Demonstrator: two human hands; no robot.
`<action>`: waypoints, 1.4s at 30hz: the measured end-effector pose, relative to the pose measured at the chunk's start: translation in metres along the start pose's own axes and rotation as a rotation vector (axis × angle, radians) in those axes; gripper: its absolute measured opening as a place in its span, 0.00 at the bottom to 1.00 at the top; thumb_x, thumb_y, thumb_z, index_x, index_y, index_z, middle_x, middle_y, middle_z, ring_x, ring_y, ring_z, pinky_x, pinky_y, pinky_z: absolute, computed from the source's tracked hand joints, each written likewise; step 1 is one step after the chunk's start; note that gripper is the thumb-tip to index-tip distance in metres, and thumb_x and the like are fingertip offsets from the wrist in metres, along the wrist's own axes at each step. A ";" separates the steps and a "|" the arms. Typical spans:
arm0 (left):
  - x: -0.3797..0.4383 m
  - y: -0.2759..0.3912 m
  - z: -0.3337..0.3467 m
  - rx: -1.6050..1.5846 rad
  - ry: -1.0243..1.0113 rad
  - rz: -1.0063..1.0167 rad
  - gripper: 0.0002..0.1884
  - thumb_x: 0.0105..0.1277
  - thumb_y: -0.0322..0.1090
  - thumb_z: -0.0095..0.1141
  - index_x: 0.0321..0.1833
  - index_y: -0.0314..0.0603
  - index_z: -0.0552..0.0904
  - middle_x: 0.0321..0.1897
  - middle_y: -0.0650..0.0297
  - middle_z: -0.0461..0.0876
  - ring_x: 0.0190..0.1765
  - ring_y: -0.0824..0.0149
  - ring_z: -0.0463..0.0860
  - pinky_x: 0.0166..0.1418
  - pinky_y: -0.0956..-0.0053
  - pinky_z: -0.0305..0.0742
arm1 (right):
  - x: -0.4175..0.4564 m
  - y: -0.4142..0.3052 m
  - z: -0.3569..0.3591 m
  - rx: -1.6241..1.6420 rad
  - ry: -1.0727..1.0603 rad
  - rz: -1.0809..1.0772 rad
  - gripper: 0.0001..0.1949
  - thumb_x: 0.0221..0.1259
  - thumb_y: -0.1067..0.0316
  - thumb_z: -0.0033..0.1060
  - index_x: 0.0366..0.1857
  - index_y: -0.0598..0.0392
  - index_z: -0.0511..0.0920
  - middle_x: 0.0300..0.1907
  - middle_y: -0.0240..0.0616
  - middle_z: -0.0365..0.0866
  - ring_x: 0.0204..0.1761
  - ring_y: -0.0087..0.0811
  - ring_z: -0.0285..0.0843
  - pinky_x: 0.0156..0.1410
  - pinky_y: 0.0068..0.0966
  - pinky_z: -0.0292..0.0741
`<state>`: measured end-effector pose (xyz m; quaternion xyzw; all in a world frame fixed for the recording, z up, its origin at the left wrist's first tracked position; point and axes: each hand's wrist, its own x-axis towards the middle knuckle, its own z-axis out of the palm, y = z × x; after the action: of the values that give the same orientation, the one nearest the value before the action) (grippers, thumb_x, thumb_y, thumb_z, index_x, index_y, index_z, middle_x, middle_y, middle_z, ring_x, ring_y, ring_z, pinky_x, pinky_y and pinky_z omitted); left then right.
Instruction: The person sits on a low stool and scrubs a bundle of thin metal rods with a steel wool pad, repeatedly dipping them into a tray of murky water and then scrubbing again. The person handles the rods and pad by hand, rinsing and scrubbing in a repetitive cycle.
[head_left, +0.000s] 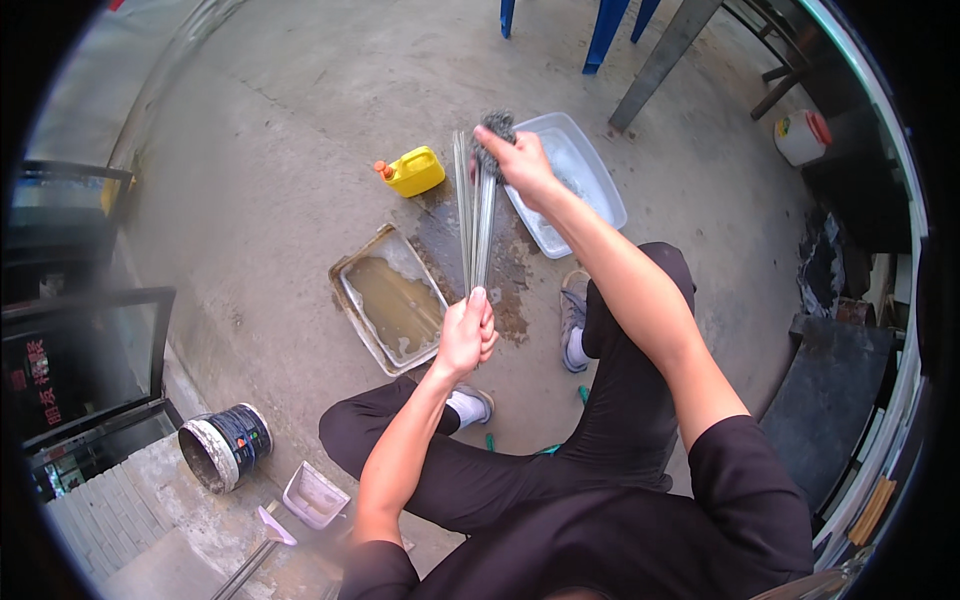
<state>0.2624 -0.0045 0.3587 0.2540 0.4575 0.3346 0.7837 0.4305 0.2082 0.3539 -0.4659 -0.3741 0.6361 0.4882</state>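
My left hand (466, 330) grips the near end of a bundle of thin metal rods (472, 232), which fan out slightly away from me. Around the far part of some rods, my right hand (525, 165) presses a grey steel wool scourer (496, 131). A clear plastic tub (611, 199) of sudsy water sits just right of the rods, partly behind my right forearm. To the left, a dirty rectangular tray (358, 330) holds murky brown water. Beyond it a yellow plastic jug (420, 172) with an orange cap stands on the concrete.
Wet concrete (435, 225) lies under the rods. Blue stool legs (604, 37) and a metal table leg (660, 67) rise at the far side. A tipped bucket (225, 450), a dustpan (316, 496) and a glass-doored cabinet (90, 360) are at left. A white, red-lidded container (802, 137) is at right.
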 end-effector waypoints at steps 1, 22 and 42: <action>0.000 -0.002 -0.001 0.013 -0.007 -0.001 0.25 0.83 0.58 0.40 0.30 0.48 0.64 0.14 0.73 0.55 0.13 0.78 0.53 0.15 0.78 0.45 | 0.002 -0.010 -0.004 -0.013 0.028 -0.004 0.15 0.75 0.57 0.63 0.36 0.59 0.83 0.29 0.39 0.88 0.34 0.31 0.90 0.40 0.29 0.85; 0.012 0.031 -0.032 -0.505 -0.414 -0.219 0.32 0.79 0.71 0.29 0.28 0.53 0.63 0.13 0.77 0.51 0.15 0.80 0.48 0.17 0.81 0.44 | -0.089 0.033 0.044 0.223 -0.567 0.302 0.18 0.75 0.56 0.62 0.49 0.65 0.80 0.45 0.50 0.89 0.49 0.38 0.90 0.57 0.36 0.86; 0.014 0.010 -0.008 0.415 0.334 0.231 0.23 0.84 0.50 0.43 0.34 0.39 0.76 0.16 0.71 0.71 0.18 0.78 0.69 0.22 0.78 0.64 | -0.049 0.011 0.031 0.057 -0.262 0.209 0.17 0.73 0.55 0.65 0.48 0.61 0.79 0.36 0.42 0.89 0.38 0.33 0.92 0.44 0.29 0.87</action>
<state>0.2574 0.0132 0.3546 0.4006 0.6068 0.3581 0.5857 0.4018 0.1571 0.3638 -0.4013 -0.3657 0.7491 0.3795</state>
